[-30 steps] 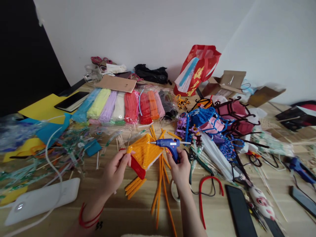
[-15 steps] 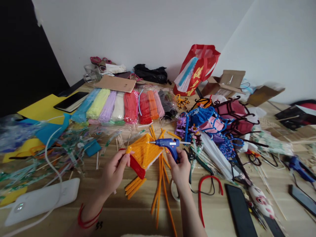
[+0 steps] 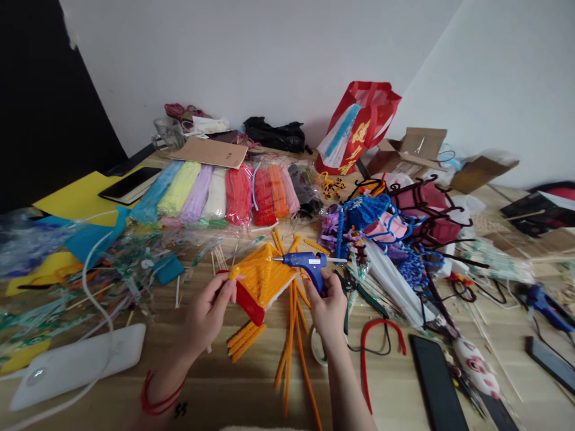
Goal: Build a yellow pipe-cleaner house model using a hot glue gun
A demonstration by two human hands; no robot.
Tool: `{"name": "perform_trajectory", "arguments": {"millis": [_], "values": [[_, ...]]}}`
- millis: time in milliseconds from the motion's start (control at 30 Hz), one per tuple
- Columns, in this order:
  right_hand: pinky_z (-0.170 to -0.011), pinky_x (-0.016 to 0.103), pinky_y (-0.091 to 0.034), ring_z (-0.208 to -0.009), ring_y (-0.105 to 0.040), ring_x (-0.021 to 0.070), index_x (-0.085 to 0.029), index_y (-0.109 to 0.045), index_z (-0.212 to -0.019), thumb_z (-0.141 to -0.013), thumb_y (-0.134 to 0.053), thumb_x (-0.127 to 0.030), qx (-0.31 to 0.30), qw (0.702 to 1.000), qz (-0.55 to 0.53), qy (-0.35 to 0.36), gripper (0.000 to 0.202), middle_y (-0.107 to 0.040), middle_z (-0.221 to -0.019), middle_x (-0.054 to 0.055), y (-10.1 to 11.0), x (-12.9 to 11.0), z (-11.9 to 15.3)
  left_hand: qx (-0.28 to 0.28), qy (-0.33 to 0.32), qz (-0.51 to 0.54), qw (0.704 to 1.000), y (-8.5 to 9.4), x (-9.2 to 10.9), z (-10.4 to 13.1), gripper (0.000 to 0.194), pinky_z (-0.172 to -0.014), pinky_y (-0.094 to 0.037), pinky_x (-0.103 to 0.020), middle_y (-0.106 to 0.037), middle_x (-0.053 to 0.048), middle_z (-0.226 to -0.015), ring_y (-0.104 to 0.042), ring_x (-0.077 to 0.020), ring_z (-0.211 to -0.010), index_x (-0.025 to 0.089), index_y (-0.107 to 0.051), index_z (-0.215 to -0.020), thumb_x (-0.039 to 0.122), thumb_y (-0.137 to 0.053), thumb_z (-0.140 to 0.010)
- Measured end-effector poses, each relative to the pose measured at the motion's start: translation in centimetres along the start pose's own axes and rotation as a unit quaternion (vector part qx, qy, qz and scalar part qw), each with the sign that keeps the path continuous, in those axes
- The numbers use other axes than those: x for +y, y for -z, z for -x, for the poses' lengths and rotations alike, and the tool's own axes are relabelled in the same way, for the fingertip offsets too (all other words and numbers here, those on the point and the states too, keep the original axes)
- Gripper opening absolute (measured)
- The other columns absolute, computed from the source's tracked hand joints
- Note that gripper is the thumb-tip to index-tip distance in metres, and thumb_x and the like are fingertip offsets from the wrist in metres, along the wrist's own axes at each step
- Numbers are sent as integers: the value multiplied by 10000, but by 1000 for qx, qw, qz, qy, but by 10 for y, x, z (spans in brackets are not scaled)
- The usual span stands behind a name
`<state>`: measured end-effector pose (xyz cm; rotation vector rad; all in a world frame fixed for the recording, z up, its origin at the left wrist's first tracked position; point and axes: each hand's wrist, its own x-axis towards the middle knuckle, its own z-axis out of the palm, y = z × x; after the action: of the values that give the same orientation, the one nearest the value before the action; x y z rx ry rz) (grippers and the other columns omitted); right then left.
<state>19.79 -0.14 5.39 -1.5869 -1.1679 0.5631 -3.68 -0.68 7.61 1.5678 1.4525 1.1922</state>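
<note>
Pinched in my left hand (image 3: 211,308) is the left corner of an orange fuzzy craft piece (image 3: 260,278), pyramid-like, with a red panel (image 3: 249,304) along its lower left side. My right hand (image 3: 329,308) is wrapped round the handle of a blue hot glue gun (image 3: 305,262). The gun's nozzle points left and meets the orange piece near its upper middle; whether it touches I cannot tell. A glue stick (image 3: 336,260) juts from the gun's back end. Orange pipe cleaners (image 3: 294,341) lie below the piece, with several short ones (image 3: 245,340) near my left hand.
Bagged pipe cleaners (image 3: 215,194) in many colours lie at the back. Finished fuzzy crafts (image 3: 377,218) pile up at the right, beside pliers (image 3: 368,299) and a black phone (image 3: 435,380). A white power bank (image 3: 81,365) with its cable rests at the left.
</note>
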Motion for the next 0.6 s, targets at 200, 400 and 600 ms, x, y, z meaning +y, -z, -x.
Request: {"name": "perform_trajectory", "arguments": {"millis": [200,400,600], "values": [[-571,252,-426,-599,-520,134,-176,-571,-913,-767,-634,-449,4,1000,25,0,316,-628,-784,19,1,-6,3,-5,-2,2,1000,0,1,0,295,-598,-415,-224,-491,25,-620,-495,-119,-595,189,-602,-867,427,-437,-925],[-556,258,-423,-573,-518,143,-174,-562,-948,-725,-665,-482,60,996,57,-30,394,-638,-764,28,6,-3,0,2,8,55,998,-1,3,1,281,-538,-415,-217,-505,29,-616,-479,-105,-538,187,-605,-906,437,-477,-910],[-701,335,-460,-792,-608,256,-153,-574,-946,-722,-618,-526,113,968,201,-101,437,-656,-872,117,13,22,-26,5,-37,97,995,2,20,4,223,-676,-499,-254,-640,-12,-728,-603,-138,-682,193,-576,-918,377,-451,-939]]}}
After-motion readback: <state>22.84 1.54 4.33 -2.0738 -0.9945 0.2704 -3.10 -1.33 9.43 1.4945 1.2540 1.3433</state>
